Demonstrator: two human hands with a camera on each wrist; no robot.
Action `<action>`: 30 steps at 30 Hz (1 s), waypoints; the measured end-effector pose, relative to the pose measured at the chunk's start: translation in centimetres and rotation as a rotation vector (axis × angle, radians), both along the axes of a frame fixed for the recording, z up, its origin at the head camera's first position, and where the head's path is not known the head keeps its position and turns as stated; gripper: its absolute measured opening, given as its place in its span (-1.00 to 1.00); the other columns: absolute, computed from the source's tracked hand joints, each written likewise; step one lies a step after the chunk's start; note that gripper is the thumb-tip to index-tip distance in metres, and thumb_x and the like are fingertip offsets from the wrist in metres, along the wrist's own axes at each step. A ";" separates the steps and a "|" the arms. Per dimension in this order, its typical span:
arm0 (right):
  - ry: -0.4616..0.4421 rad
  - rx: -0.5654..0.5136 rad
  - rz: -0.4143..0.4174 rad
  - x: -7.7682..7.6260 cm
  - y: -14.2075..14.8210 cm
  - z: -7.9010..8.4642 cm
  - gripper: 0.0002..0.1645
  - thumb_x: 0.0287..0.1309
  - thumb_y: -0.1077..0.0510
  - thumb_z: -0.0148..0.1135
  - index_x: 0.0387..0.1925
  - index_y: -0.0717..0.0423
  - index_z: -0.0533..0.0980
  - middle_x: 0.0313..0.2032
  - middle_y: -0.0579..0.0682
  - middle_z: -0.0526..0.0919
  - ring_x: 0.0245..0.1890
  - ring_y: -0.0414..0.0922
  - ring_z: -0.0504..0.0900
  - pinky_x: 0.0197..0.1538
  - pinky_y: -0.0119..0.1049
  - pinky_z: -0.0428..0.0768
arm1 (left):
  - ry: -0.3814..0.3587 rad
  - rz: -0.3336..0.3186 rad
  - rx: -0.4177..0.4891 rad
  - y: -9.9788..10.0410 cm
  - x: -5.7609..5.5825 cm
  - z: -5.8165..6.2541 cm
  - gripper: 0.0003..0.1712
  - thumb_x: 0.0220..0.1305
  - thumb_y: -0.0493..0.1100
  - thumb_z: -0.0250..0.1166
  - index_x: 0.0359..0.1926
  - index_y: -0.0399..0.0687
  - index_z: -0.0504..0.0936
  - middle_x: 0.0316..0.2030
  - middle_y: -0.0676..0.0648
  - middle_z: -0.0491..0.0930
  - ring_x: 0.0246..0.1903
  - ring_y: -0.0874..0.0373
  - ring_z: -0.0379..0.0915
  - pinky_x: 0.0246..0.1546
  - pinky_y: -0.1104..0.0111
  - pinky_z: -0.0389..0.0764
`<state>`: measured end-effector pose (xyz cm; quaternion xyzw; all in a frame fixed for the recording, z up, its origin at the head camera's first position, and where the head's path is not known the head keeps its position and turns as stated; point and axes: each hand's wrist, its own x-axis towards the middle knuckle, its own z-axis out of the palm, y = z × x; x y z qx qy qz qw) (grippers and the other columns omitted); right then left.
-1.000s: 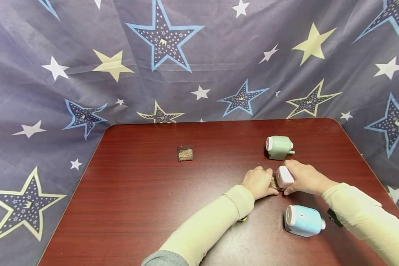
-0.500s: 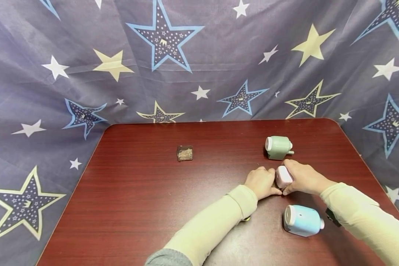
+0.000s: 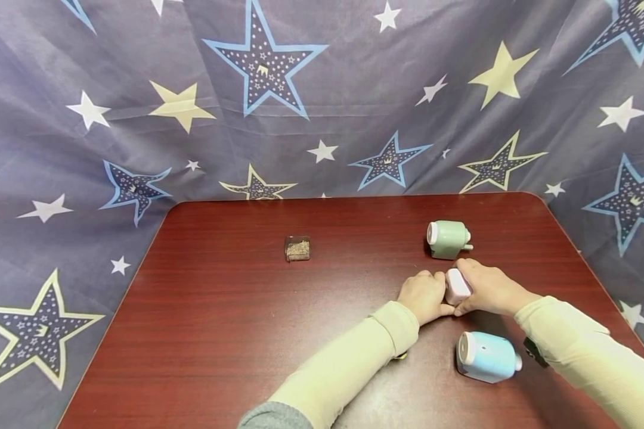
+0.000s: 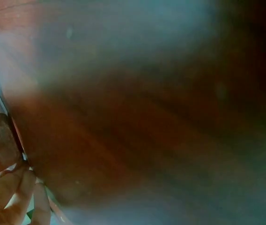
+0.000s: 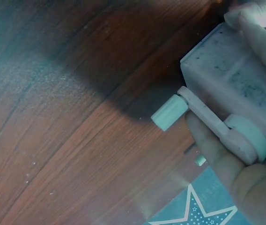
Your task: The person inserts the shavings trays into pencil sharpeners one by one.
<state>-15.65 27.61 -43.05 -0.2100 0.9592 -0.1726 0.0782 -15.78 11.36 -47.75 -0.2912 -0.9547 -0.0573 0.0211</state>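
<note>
Lying on its side on the table, a pale pink crank pencil sharpener (image 3: 457,287) is gripped by my right hand (image 3: 491,289). In the right wrist view its crank handle (image 5: 170,112) sticks out beside the fingers. My left hand (image 3: 423,297) is up against the sharpener's left side, the two thumbs meeting in front. Its fingers close around the see-through shavings drawer (image 4: 2,143), which shows brownish in the left wrist view. The head view has the drawer hidden between hand and sharpener.
Behind the right hand is a green crank sharpener (image 3: 448,239); nearer the front lies a blue one (image 3: 487,357). A small clear drawer with shavings (image 3: 297,249) sits toward the back left of the reddish wooden table (image 3: 220,322). A star-patterned cloth (image 3: 322,89) hangs behind.
My left hand has moved right, against the pink sharpener. The shavings visible between the hands a second ago are now covered as the gap has closed. The right hand keeps its grip.
</note>
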 end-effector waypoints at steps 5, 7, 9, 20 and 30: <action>-0.016 -0.009 -0.011 0.2 0.2 0.0 -0.12 -0.53 -0.12 0.68 -0.16 0.16 0.41 -0.29 0.01 0.51 -0.39 -0.04 0.55 -0.30 0.02 0.56 | 0.002 -0.008 0.021 0.0 0.2 -0.1 -0.38 -0.01 0.37 0.37 -0.17 -0.01 0.58 -0.36 0.02 0.68 -0.30 0.20 0.56 -0.38 0.38 0.61; -0.019 -0.011 -0.012 0.2 0.3 0.0 -0.13 -0.53 -0.12 0.68 -0.15 0.15 0.41 -0.28 0.01 0.51 -0.39 -0.05 0.55 -0.31 0.02 0.56 | -0.008 -0.011 0.042 0.0 0.3 -0.1 -0.38 -0.01 0.36 0.38 -0.16 -0.02 0.58 -0.36 0.02 0.66 -0.29 0.20 0.55 -0.37 0.39 0.61; -0.015 -0.013 -0.007 0.2 0.3 0.0 -0.14 -0.53 -0.12 0.67 -0.16 0.14 0.41 -0.28 0.01 0.50 -0.39 -0.05 0.55 -0.31 0.01 0.56 | -0.026 -0.012 0.066 -0.1 0.4 -0.2 -0.39 0.00 0.34 0.40 -0.15 -0.03 0.57 -0.36 0.01 0.66 -0.28 0.20 0.54 -0.35 0.41 0.61; -0.024 0.080 -0.010 0.0 -0.1 0.2 -0.05 -0.50 -0.35 0.58 -0.14 0.15 0.42 -0.28 0.06 0.52 -0.36 0.05 0.58 -0.41 0.07 0.55 | -0.145 -0.118 0.133 -1.3 -0.4 0.3 -0.36 0.05 0.19 0.44 0.01 -0.09 0.49 -0.28 0.04 0.69 -0.20 0.17 0.51 -0.10 0.46 0.51; -0.070 0.116 0.013 -0.7 -0.4 2.2 0.22 -0.32 -0.58 0.33 0.09 0.36 0.50 -0.05 0.29 0.61 -0.23 0.09 0.62 -0.30 0.07 0.60 | -0.183 -0.116 0.044 -5.5 -2.6 1.6 -0.11 0.17 0.18 0.36 0.42 -0.19 0.41 0.19 -0.09 0.64 0.16 0.07 0.54 0.22 0.40 0.41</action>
